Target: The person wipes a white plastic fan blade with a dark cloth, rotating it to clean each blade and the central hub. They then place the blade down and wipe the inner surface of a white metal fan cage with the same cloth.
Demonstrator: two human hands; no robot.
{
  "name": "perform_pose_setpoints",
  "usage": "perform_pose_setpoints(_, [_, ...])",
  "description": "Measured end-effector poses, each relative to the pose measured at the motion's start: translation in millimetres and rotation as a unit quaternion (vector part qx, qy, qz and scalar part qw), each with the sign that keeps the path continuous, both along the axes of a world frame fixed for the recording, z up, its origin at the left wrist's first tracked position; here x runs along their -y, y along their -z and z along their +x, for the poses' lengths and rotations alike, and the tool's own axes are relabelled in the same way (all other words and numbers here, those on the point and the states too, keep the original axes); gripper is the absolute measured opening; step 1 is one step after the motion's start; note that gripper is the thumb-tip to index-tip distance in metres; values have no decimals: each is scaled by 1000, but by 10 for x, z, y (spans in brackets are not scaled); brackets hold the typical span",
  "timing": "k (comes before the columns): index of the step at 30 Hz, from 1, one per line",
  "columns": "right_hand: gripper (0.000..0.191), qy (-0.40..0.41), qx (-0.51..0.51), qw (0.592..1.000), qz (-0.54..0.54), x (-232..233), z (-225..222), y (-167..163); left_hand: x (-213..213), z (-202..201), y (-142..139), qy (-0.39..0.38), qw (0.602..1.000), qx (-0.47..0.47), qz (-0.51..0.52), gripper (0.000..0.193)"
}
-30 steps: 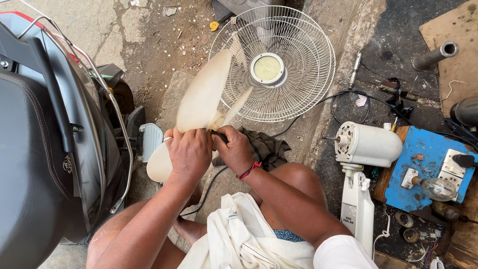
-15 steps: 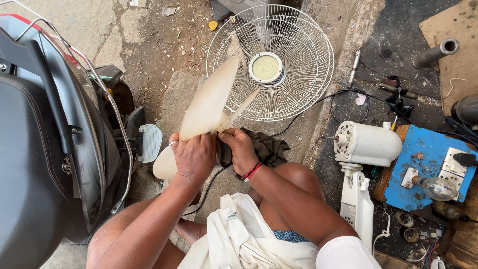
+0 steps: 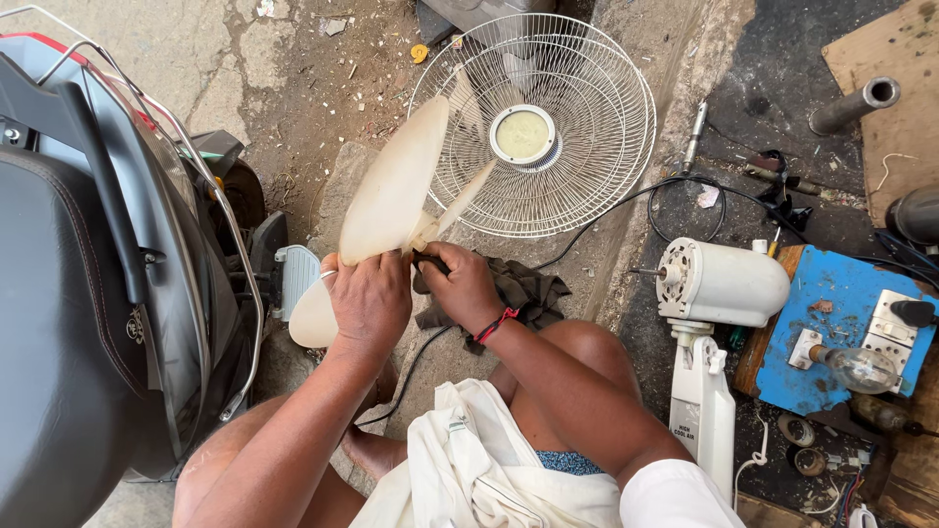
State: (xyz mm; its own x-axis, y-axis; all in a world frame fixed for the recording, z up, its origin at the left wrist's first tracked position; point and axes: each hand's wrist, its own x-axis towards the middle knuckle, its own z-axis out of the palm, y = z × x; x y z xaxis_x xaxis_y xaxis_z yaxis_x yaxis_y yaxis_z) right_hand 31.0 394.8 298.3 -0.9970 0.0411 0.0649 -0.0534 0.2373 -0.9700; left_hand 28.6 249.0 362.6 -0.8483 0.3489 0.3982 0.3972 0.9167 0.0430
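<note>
**Fan blade tipped higher**

Cream fan blade (image 3: 391, 196) raised steeper than a second ago, tip nearer the white wire guard (image 3: 577, 147) at 1 o'clock. Left hand (image 3: 370, 303) clamped on hub; right hand (image 3: 462, 286) fingers closed beside it, over dark rag (image 3: 528, 293).

blade (image 3: 391, 186): cream plastic, smooth, dull and grimy
rag (image 3: 523, 293): dark cloth, crumpled, matt
grille (image 3: 577, 147): white-coated wire metal, slight sheen
motor (image 3: 724, 282): white plastic housing, smooth, scuffed
ground (image 3: 293, 59): rough concrete, cracked and dusty
seat (image 3: 59, 323): black vinyl, smooth with soft gloss
board (image 3: 822, 332): wood painted blue, chipped, matt
pipe (image 3: 851, 106): grey metal, dull
bulb (image 3: 861, 367): clear glass, glossy
garment (image 3: 479, 479): white cloth, creased, matt
</note>
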Motion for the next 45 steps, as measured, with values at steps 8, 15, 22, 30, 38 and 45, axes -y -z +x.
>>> perform_pose_setpoints(8, [19, -123, 84, 987, -52, -203, 105, 226, 130, -120, -56, -55, 997, 44, 28, 27])
perform_pose_setpoints(15, [19, -78, 15, 994, -81, -290, 31, 145, 121, -110, -128, -40, 997, 38, 58, 28])
perform_pose_setpoints(22, [18, 6, -165, 983, 84, -15, 94, -191, 69, -59, -88, -31, 996, 61, 52, 25])
perform_pose_setpoints(30, [15, -52, -123, 961, 241, 93, 145, -246, 83, -22, 31, -20, 998, 67, 7, 21])
perform_pose_setpoints(38, [36, -139, 81, 966, -202, 100, 113, 227, 80, -11, 47, -1, 999, 43, 25, 26])
perform_pose_setpoints(45, [42, -109, 178, 853, -478, 113, 218, 328, 7, -28, 14, 19, 992, 77, 94, 25])
